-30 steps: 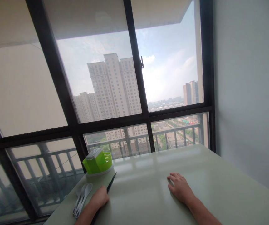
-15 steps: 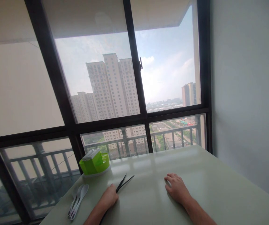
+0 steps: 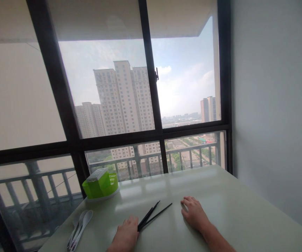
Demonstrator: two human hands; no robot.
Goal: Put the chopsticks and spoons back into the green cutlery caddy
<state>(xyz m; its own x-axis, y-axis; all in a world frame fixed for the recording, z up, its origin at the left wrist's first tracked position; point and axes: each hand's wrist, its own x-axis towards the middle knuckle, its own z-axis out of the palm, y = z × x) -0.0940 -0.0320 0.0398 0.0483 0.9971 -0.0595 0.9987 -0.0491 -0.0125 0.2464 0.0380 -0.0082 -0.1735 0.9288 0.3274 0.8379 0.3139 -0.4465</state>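
My left hand is closed around one end of a bunch of thin black chopsticks. Their free ends fan out to the right, low over the pale green table; whether they touch its surface I cannot tell. The ends inside the hand are hidden. To the right of the tips, my right hand lies on the tabletop, palm down, fingers loosely bent and apart, holding nothing.
White spoons lie together at the table's left edge. A bright green plastic holder with a grey slotted piece stands at the far left corner by the window. A wall rises on the right.
My left hand has moved right and nearer to me with the chopsticks, and more of their length shows. My right hand stays about where it was. The view has shifted slightly.
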